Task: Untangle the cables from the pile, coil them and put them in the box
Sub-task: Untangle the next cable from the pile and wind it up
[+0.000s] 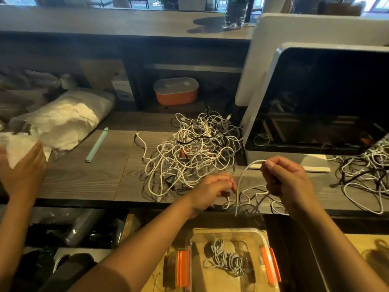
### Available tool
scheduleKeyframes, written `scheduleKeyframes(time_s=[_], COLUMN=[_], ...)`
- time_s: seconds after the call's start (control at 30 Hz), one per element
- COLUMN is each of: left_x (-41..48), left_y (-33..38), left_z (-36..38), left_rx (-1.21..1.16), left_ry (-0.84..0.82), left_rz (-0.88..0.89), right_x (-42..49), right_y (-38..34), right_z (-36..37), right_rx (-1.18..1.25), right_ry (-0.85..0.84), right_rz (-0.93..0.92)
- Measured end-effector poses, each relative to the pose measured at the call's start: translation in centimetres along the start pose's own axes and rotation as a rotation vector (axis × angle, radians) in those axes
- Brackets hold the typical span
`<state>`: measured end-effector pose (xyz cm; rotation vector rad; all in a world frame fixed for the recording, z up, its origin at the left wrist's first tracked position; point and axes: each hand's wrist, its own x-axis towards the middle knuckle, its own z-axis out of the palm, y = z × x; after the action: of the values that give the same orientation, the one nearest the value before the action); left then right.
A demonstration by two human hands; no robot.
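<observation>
A tangled pile of white and black cables (195, 148) lies on the dark wooden desk (88, 175). My right hand (286, 178) is raised over the desk's front edge and pinches a white cable (244, 175) that arcs down from it. My left hand (212, 189) is beside that cable with its fingers curled near the strand; it is blurred, so its grip is unclear. Below the desk edge sits a clear plastic box (229, 232) with orange clips, holding a coiled grey-white cable (227, 260).
Another person's hand (23, 167) rests at far left by a white bag (59, 123). A dark monitor (324, 98) stands at right, with a second cable pile (366, 171) beside it. A pale green stick (96, 145) lies on the desk; an orange container (175, 90) sits behind.
</observation>
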<state>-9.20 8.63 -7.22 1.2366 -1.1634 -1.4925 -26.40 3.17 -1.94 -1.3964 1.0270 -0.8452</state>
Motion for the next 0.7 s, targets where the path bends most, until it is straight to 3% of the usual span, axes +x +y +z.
scheduleKeyframes(time_s=[0.2,0.4,0.53,0.6,0.7], left_x=[-0.6,-0.3,-0.6,-0.8,-0.6], left_y=[0.0,0.5,0.1,0.2,1.0], left_z=[0.0,0.5,0.1,0.3,0.4], left_rx=[-0.349,0.082,0.086,-0.098,-0.675], left_ry=[-0.237,-0.038,-0.047,-0.015,0.100], left_rz=[0.063,-0.034,-0.081,-0.051,0.073], right_x=[0.1,0.3,0.6,0.9,1.4], right_y=[0.6,0.7,0.5,0.8,2.2], right_z=[0.3,0.3,-0.5,-0.9,-0.8], right_rx=[0.014,-0.008,0.009,-0.064,-0.320], right_ry=[0.028,0.059,0.127,0.112,-0.048], right_rz=[0.033,0.024,0.017,0.006,0.103])
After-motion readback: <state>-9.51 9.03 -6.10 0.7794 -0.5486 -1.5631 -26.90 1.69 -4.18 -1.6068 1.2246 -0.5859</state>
